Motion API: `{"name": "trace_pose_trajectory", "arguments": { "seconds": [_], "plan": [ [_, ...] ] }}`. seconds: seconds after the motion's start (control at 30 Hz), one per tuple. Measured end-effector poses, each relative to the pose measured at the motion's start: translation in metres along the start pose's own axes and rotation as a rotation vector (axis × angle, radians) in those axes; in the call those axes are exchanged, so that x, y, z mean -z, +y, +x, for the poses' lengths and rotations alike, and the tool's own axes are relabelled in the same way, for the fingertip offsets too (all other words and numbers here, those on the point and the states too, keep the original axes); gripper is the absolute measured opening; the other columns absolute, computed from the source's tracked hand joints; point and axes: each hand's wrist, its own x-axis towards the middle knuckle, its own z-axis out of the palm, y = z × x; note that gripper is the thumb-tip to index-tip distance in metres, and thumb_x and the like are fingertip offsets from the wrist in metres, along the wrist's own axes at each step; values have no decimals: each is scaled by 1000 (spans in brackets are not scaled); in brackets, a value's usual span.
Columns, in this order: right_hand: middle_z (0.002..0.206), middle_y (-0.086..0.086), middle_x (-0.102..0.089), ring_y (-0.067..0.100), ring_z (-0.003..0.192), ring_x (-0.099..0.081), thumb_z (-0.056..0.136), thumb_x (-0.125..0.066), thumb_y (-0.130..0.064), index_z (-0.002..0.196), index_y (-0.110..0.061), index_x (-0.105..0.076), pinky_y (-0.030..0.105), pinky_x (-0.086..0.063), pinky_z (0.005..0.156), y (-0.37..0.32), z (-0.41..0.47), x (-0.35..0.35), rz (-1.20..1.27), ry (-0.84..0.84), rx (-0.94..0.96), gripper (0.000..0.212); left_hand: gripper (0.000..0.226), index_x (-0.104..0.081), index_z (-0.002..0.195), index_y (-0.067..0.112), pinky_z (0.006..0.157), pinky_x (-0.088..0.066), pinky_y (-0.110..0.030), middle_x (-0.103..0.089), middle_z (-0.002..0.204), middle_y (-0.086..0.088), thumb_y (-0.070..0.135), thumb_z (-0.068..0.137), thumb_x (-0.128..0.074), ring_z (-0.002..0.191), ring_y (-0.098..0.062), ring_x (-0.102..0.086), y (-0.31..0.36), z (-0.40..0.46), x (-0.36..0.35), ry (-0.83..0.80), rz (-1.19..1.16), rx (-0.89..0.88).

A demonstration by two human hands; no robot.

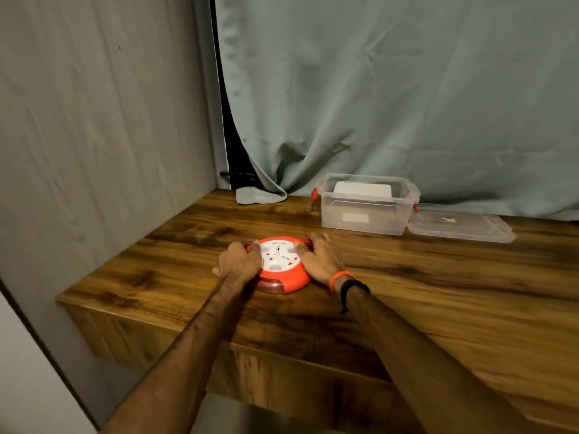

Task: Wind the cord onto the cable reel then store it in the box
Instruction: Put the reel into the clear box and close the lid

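Both hands are clasping the round orange plastic cable reel with the white socket face (279,264), which is lying flat on the wooden table (438,292): the left hand (239,261) is curling round its rim at nine o'clock, and the right hand (319,256) is wrapping the rim at three o'clock, thumb resting on the white face. No loose cord is showing anywhere on the table, so the winding is looking finished (the cord itself is hidden inside the housing, apart from a translucent window at the reel's six o'clock edge). From the reel, the clear plastic storage box with orange latches (366,211) is standing open at about one o'clock, well apart, with something white and flat already lying inside it. That white item may be taking up floor space, so the reel could be sitting crooked or catching on the box rim when it goes in; a smooth housing could also be slipping if the lift is hasty. The clear lid (460,225) is lying flat just beside the box, on its three o'clock side, out of the path. At eleven o'clock a pale grey-green curtain (391,89) is hanging behind the table, its hem bunching on the tabletop.
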Motion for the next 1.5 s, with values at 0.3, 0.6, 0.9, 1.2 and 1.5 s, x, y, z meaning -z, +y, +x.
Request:
{"name": "trace_pose_trajectory", "arguments": {
  "seconds": [0.3,0.6,0.9,1.2,1.5],
  "plan": [
    [134,6,-61,25,122,-57,88,-69,-31,131,-14,-57,31,-41,105,25,0,90,190,190,-60,48,50,-61,128,7,104,-44,-41,-64,131,-16,44,94,-59,124,-34,-55,72,-3,-11,-82,-110,-213],
    [129,15,-61,31,120,-56,86,-70,-25,130,-7,-55,38,-44,104,82,26,174,134,413,-175,50,41,-66,113,7,85,-50,-34,-70,112,-13,40,89,-66,104,-31,-63,149,25,-68,-199,-223,-209],
    [134,15,-59,33,122,-55,91,-61,-44,131,-8,-55,40,-45,101,126,93,196,164,339,-307,55,72,-36,144,5,87,-46,-40,-50,140,-19,36,89,-71,122,-37,-52,186,76,-123,-153,-249,-78],
    [132,15,-60,35,121,-56,97,-55,-37,129,-9,-55,40,-45,102,135,134,171,350,276,-367,43,65,-43,139,10,60,-50,-32,-57,112,-9,26,84,-75,76,-19,-56,178,119,-147,-223,-430,-6],
    [126,12,-64,32,114,-60,96,-53,-22,131,-14,-55,48,-48,102,115,114,184,480,349,-290,36,70,-42,139,14,58,-51,-32,-59,118,-9,27,81,-78,80,-19,-59,188,104,-123,-243,-531,-13]
  ]
}}
